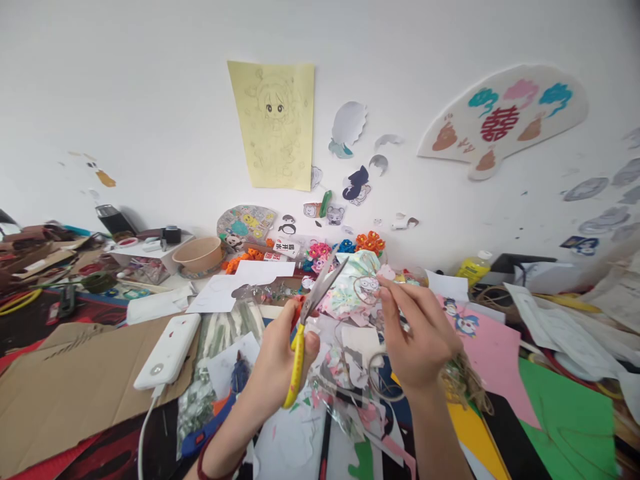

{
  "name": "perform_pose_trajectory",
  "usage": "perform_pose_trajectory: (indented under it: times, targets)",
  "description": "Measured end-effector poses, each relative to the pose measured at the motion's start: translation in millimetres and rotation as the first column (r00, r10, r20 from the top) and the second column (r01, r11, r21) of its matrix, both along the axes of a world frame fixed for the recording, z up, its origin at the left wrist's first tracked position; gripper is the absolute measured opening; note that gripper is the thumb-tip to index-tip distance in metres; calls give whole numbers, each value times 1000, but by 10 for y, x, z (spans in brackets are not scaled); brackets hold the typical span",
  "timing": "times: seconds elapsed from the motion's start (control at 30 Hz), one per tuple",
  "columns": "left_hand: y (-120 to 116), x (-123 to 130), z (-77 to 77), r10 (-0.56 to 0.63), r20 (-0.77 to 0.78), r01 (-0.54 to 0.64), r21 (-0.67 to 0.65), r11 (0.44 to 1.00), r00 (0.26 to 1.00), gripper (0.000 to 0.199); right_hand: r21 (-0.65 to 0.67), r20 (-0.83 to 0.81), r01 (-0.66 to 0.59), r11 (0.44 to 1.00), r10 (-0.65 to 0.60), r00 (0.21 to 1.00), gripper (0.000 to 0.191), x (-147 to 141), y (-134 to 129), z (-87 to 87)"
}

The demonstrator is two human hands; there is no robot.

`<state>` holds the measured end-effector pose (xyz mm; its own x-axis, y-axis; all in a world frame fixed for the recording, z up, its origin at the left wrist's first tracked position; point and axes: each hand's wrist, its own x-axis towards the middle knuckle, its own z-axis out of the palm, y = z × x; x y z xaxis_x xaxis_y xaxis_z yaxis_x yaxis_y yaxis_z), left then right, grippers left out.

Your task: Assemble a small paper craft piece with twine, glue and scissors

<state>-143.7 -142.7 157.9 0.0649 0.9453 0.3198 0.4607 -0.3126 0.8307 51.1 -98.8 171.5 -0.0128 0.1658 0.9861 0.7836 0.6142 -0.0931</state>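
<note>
My left hand point(280, 357) is closed around scissors point(299, 360) with yellow and red handles. Their blades point up and to the right, slightly apart. On the right, my right hand point(420, 330) pinches a small paper cutout point(369, 287) with a printed or drawn figure, between thumb and fingertips. The blades stand to the left of the cutout, apart from it. A pale green and pink patterned bundle point(350, 303) lies behind the cutout. Beneath both hands are paper scraps point(350, 363) and clear plastic.
A white power strip point(170, 350) with a cable rests on cardboard point(75, 373) at the left. Pink paper point(495, 360) and green paper point(570, 413) lie to the right. A tan bowl point(199, 258) and a yellow bottle point(474, 268) stand near the wall, which bears drawings.
</note>
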Motion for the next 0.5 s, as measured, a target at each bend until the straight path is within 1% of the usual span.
perform_pose_trajectory:
  times: [0.1,0.2,0.33,0.5]
  targets:
    - [0,93,-68,-29,18,28,68,997,999,44,-12,-62,-18,1000,17,998,30,-59,-2,3]
    - [-10,206,-119,-8,59,2,109,994,998,49,-7,-86,-6,1000,5,996,29,-98,-3,-3]
    - [-9,340,-134,21,79,-30,120,992,997,55,9,-94,-10,1000,11,995,30,-128,-11,-8]
    - [10,418,-143,71,91,-82,121,989,993,68,23,-113,-94,995,96,989,29,-160,-41,8]
